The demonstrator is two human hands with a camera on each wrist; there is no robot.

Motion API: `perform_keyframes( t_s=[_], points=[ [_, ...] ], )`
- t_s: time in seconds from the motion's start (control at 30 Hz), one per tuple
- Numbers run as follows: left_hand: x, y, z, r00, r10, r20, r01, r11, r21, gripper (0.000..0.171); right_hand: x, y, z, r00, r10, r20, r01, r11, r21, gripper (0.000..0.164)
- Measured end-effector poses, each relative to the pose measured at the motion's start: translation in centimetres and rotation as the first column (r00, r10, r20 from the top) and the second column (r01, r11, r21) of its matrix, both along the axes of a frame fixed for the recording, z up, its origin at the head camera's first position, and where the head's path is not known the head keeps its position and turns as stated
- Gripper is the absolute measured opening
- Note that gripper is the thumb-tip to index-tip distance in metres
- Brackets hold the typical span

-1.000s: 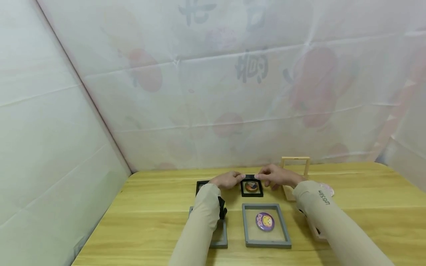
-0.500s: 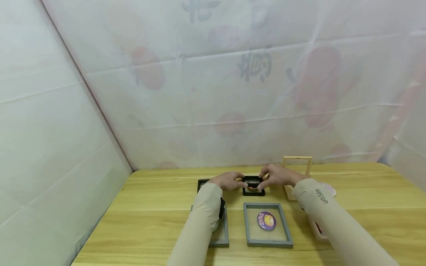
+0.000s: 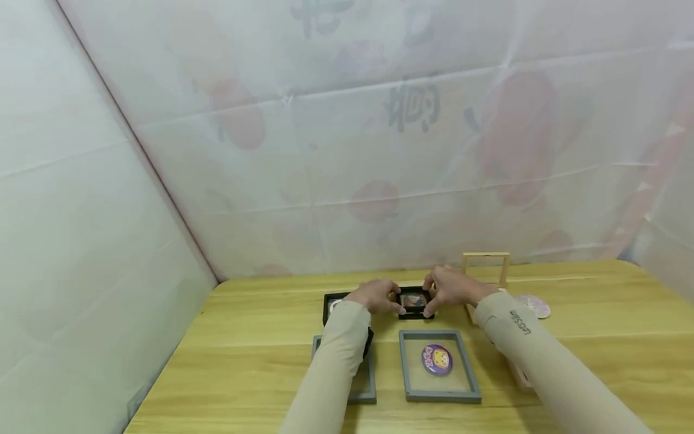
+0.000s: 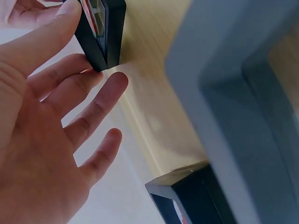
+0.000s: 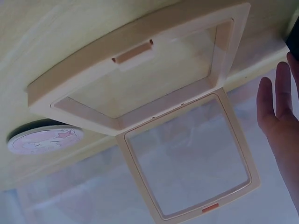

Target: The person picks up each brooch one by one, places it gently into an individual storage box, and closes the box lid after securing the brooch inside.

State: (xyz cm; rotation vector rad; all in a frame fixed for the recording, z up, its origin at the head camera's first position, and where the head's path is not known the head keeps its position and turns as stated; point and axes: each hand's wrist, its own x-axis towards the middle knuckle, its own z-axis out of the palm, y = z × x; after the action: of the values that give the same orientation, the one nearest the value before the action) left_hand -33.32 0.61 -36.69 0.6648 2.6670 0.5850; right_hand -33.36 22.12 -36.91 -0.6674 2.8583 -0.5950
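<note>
Both hands are on a small black hinged display case (image 3: 415,315) at the back of the table. A round badge (image 3: 414,301) shows through its window. My left hand (image 3: 376,295) holds the case's left side, thumb at the front and fingers at the back. My right hand (image 3: 454,286) holds the right side likewise. In the left wrist view, the black case (image 4: 115,32) has a narrow V-shaped gap between lid and base. The left thumb touches the lid, and fingertips touch the hinge edge. The right wrist view cuts off most of the right hand (image 5: 280,109).
A grey frame (image 3: 410,367) with a purple badge (image 3: 437,360) lies in front. Another grey frame (image 3: 370,386) and a black frame (image 3: 326,308) lie partly under the left arm. An open beige case (image 5: 135,56) and a pink badge (image 5: 46,140) are at the right.
The black case's lid has swung from standing at the back down toward me, nearly onto the base. Both hands followed it, thumbs coming forward to the case's front.
</note>
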Motion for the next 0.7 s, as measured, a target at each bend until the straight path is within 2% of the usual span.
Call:
perform_keyframes(
  t_s=[0.17,0.3,0.57,0.7],
  points=[
    [0.06,0.26,0.17,0.999,0.009,-0.043,-0.01,1.0,-0.023,0.05,-0.09,0.02,-0.25,0.998,0.017,-0.068,-0.015,1.0,0.018,0.055],
    [0.13,0.34,0.14,0.995,-0.018,-0.101,0.01,0.997,-0.079,0.05,0.03,-0.17,-0.44,0.995,0.034,-0.097,-0.03,0.999,0.04,0.055],
    [0.34,0.36,0.27,0.986,-0.024,-0.165,0.005,0.993,-0.117,0.05,0.4,-0.67,-0.37,0.995,0.038,-0.095,-0.036,0.999,0.018,0.052],
    [0.47,0.39,0.07,0.982,-0.041,-0.182,0.02,0.993,-0.117,0.043,0.54,-0.73,-0.65,0.996,0.03,-0.088,-0.03,1.0,0.0,0.053]
  ],
)
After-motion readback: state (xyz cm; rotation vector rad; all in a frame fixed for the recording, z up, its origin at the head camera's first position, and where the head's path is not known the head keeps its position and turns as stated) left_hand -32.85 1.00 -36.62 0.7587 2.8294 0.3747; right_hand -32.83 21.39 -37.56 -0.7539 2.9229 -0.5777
